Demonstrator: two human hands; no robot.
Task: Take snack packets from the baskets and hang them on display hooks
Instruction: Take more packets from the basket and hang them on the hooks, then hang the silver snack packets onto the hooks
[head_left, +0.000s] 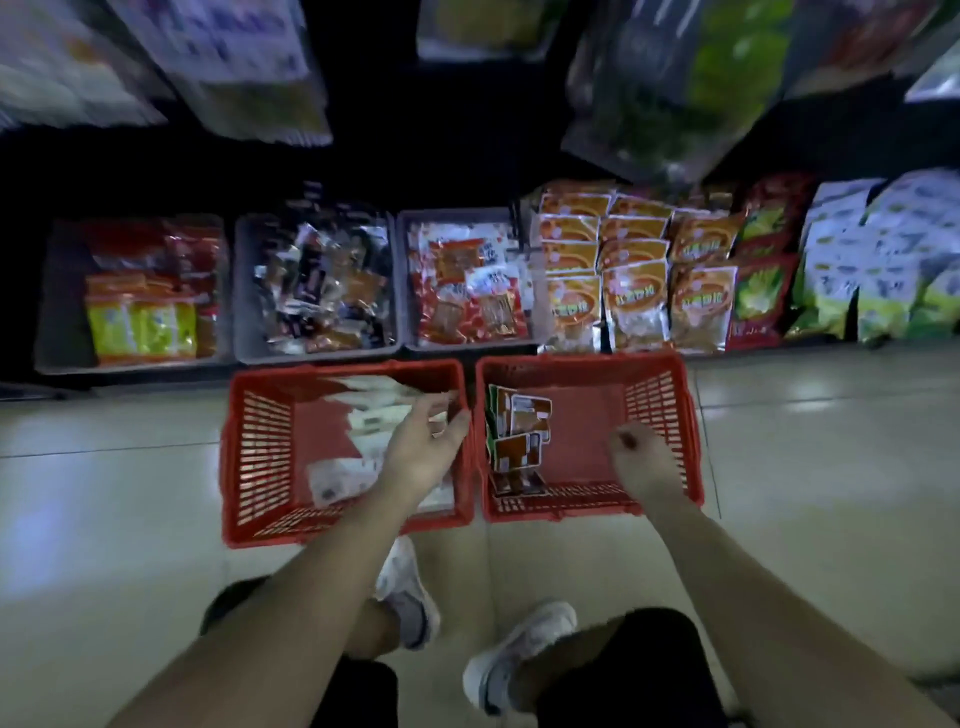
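Note:
Two red plastic baskets stand side by side on the tiled floor. The left basket (254, 452) holds white snack packets (363, 415). The right basket (660, 405) holds a few brown-orange packets (519, 436) leaning against its left wall. My left hand (423, 441) hovers over the right side of the left basket, fingers spread, holding nothing. My right hand (641, 462) hangs over the right basket with fingers curled downward; nothing shows in it. Blurred packets (675, 88) hang on display hooks overhead.
Grey bins (244, 291) with mixed snack packets line the bottom shelf behind the baskets. Rows of orange packets (634, 270) and green-white bags (872, 260) stand to the right. My knees and white shoes (519, 649) are just behind the baskets.

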